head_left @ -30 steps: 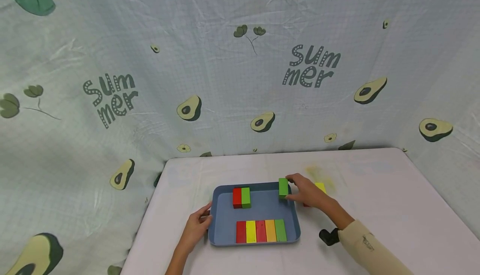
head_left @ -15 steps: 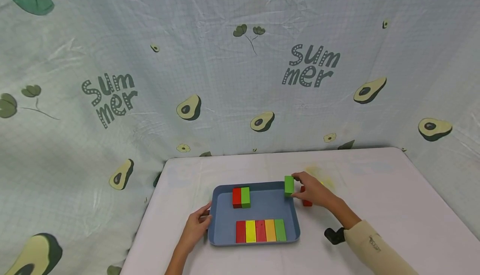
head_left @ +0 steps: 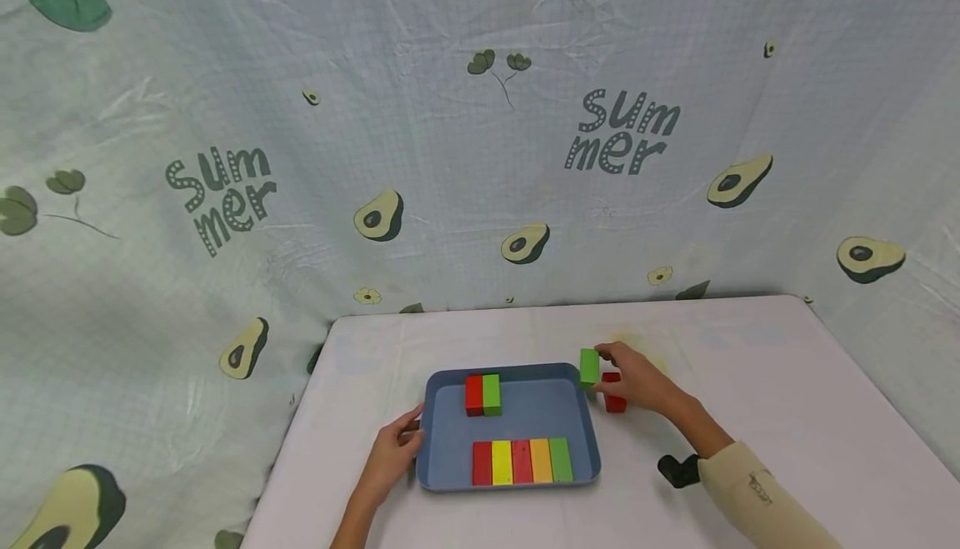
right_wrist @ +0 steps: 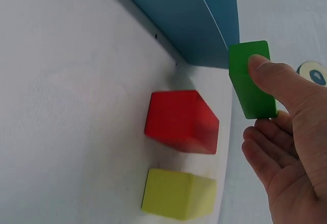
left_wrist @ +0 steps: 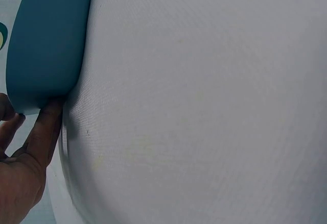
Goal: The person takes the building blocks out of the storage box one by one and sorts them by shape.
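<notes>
In the head view, a blue-grey tray (head_left: 525,424) holds a red block (head_left: 474,396) beside a green block (head_left: 491,395) towards the back. Along its front, several red, yellow, orange and green blocks stand in a row. My left hand (head_left: 392,453) holds the tray's left edge; the left wrist view shows fingers (left_wrist: 43,132) against the tray wall (left_wrist: 46,40). My right hand (head_left: 633,376) pinches another green block (right_wrist: 250,81) between thumb and fingers, raised by the tray's back right corner.
A loose red block (right_wrist: 179,122) and a yellow block (right_wrist: 179,194) stand on the white table (head_left: 720,382), right of the tray; my right hand hides the yellow one in the head view. A patterned cloth (head_left: 450,157) hangs behind the table.
My right hand has carried the green block rightward from above the tray's back right corner to its outer edge. The left hand and tray have stayed put.
</notes>
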### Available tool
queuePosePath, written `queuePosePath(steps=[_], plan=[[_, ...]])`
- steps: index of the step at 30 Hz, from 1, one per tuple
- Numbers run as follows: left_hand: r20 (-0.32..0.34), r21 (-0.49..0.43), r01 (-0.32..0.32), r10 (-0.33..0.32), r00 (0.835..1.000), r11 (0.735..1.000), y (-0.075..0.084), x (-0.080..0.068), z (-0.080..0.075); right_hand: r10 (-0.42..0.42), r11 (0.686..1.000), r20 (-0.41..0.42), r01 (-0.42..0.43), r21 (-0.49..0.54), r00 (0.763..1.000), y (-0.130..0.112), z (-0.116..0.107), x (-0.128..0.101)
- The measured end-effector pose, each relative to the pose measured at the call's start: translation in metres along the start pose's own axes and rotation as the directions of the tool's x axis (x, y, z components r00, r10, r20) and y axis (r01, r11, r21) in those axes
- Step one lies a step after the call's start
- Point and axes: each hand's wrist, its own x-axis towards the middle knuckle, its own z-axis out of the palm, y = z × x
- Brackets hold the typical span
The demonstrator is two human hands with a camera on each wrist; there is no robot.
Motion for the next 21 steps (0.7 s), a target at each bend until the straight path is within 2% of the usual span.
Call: queuePosePath(steps=[8,13,21], plan=[[0.019,-0.045,-0.007,0.008,1.0,0.999,-0.001,0.0,-0.001,-0.011,1.0,-0.022,0.012,0.02,1.0,0.016,-0.014,-0.007],[0.038,-0.059,-0.012,0.014,0.999,0.998,0.01,-0.004,-0.002,-0.03,0.999,-0.037,0.031,0.012,0.999,0.025,-0.023,-0.01],[0.035,-0.06,-0.014,0.016,0.999,0.998,0.022,-0.009,-0.002,-0.008,1.0,-0.041,0.008,0.021,0.999,0.038,-0.033,-0.016]])
